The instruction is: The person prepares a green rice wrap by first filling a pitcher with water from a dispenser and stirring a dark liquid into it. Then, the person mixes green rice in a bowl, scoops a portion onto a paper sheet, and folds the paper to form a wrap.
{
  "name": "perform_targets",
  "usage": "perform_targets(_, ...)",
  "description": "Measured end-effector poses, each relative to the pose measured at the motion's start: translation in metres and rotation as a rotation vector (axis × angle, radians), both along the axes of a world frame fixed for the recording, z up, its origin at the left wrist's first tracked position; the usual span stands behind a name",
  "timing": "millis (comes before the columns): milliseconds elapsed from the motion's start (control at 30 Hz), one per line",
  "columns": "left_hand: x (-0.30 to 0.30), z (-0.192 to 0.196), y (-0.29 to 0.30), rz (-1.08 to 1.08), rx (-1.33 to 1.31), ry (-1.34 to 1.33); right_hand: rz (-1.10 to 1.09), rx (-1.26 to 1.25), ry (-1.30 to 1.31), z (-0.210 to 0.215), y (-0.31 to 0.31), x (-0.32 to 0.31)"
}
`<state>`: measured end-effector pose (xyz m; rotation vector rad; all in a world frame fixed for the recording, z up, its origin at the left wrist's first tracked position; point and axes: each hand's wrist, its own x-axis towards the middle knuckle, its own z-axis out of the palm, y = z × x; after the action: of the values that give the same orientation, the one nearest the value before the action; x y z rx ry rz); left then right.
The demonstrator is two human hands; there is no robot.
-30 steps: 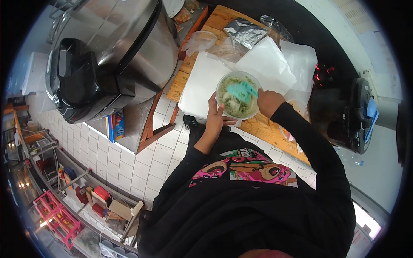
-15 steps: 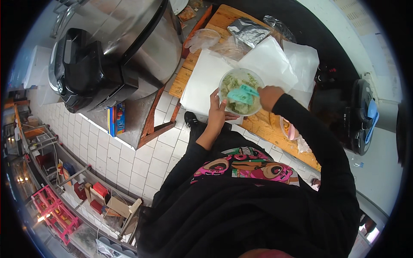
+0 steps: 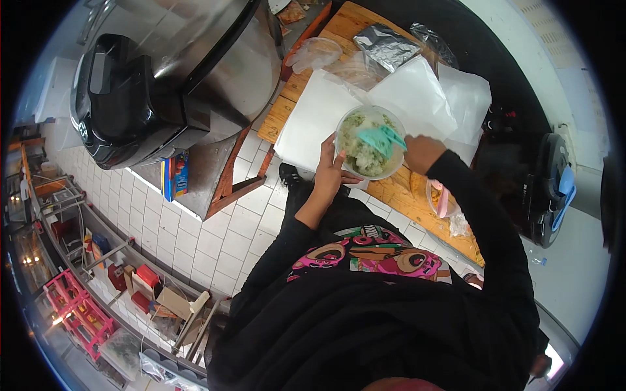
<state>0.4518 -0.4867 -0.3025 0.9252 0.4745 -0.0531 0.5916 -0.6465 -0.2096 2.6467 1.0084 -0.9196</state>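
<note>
A clear round bowl (image 3: 388, 172) holds a pale, lumpy mix flecked with green, perhaps rice. It is over the near edge of a wooden table (image 3: 280, 117). My left hand (image 3: 330, 171) grips the bowl's left side, thumb near the rim and fingers underneath. In my right hand (image 3: 424, 154) is the handle of a teal spatula (image 3: 379, 139), its blurred blade over the mix inside the bowl. White paper sheets (image 3: 312, 117) lie behind and to the left of the bowl.
Foil (image 3: 386, 45) and a crumpled clear bag (image 3: 315, 53) lie at the table's back. A small tub with a pink utensil (image 3: 443, 201) is by my right forearm. Black appliances stand left (image 3: 130, 104) and right (image 3: 546, 186), the right one bearing a blue utensil (image 3: 566, 189).
The spatula and my right hand have shifted slightly right, and the mix looks turned over, with more pale lumps showing. My left hand keeps its grip on the bowl.
</note>
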Motion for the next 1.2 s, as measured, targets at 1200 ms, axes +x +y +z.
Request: perform_targets(1200, -0.004, 0.004, 0.007, -0.089, 0.009, 0.051, -0.017, 0.073, 0.015, 0.003, -0.004, -0.015)
